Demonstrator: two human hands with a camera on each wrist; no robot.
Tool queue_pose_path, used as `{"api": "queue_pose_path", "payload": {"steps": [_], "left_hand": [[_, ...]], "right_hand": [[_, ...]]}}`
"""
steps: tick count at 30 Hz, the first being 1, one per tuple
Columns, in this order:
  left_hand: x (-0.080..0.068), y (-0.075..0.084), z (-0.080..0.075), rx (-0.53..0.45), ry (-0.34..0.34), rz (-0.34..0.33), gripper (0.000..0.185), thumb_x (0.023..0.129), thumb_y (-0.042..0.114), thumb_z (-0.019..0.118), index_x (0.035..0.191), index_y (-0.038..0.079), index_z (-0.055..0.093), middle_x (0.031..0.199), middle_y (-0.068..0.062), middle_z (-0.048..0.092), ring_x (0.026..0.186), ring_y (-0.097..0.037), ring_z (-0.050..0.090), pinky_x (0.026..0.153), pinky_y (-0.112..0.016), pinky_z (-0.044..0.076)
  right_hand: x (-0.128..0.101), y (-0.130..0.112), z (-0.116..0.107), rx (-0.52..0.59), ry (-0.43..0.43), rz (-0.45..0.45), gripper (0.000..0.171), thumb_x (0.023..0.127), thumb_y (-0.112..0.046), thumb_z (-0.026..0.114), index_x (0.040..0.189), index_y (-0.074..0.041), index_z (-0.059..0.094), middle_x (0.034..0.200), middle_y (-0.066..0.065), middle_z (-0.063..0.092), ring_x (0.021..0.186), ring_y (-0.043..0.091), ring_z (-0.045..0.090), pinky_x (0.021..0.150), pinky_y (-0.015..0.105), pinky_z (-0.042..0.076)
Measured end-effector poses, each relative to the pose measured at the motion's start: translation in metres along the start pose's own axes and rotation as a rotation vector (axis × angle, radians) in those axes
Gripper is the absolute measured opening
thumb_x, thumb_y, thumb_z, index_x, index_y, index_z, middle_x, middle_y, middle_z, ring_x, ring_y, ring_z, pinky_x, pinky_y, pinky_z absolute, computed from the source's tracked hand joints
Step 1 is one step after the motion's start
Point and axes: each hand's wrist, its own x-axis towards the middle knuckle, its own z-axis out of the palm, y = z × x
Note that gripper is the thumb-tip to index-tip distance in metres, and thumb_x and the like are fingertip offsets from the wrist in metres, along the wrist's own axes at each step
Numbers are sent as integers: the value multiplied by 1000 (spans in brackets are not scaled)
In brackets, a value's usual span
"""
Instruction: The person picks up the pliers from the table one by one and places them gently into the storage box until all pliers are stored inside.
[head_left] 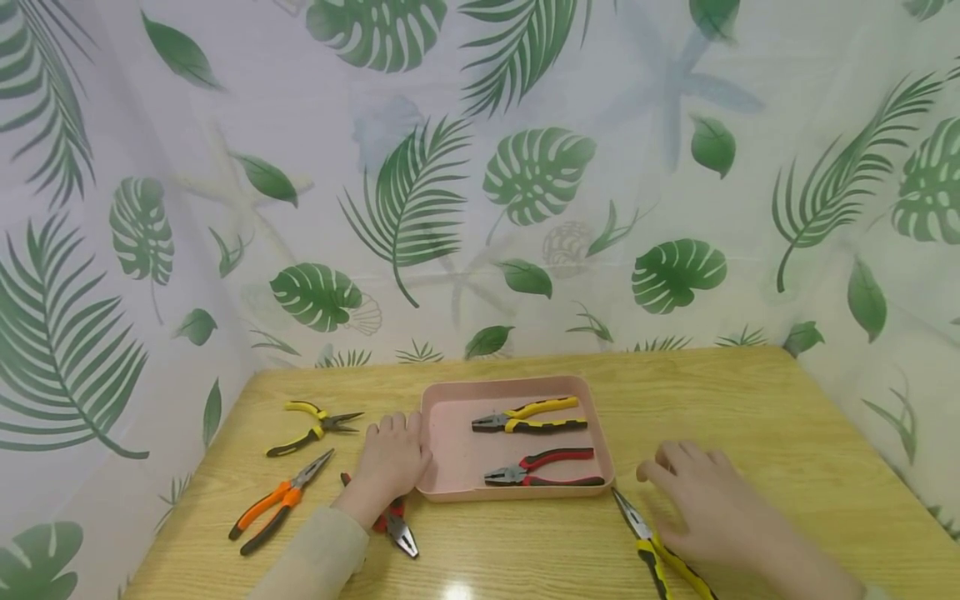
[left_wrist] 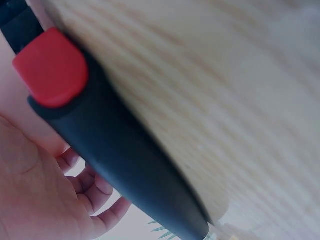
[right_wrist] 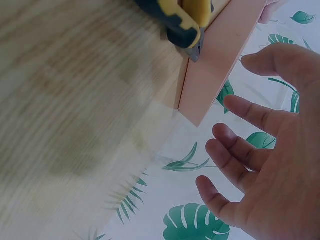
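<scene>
Left hand (head_left: 394, 456) relaxed at the tray (head_left: 452, 442), right hand (head_left: 708, 504), fingers spread, beside long-nose pliers (head_left: 645, 546): apparently a pickup, needing a pinch!

Your left hand (head_left: 393, 454) is lying back-up, its fingers (head_left: 399, 422) pointing forward and loosely bent, its sleeved forearm (head_left: 318, 554) slanting in from below. Your right hand (head_left: 697, 504) is hovering, fingers parted and slightly bent, its bare wrist (head_left: 772, 546) angling inward.

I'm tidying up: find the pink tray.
In the head view, the pink tray sits centrally on the table, left hand at its left edge, right hand beyond its right side.
</scene>
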Motion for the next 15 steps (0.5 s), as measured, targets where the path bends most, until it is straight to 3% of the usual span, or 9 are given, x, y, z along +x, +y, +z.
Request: {"api": "queue_pose_path", "payload": {"steps": [7,15], "left_hand": [[-1,2,0,9,-9,1,23,105,26,52,116,5,51,99,-14,54,97,-33,54,85,-50,43],[-1,2,-1,7,-5,4,25,106,26,53,118,5,52,100,-15,55,96,-33,54,84,-50,43]], "right_hand": [[-9,-2,1,2,10,9,39,79,-31,85,113,-27,66,103,-12,51,97,12,47,76,36,38],[-18,-6,1,34,-72,49,41,80,-34,85,115,-28,66,105,-12,53,99,13,49,81,40,40]]}}
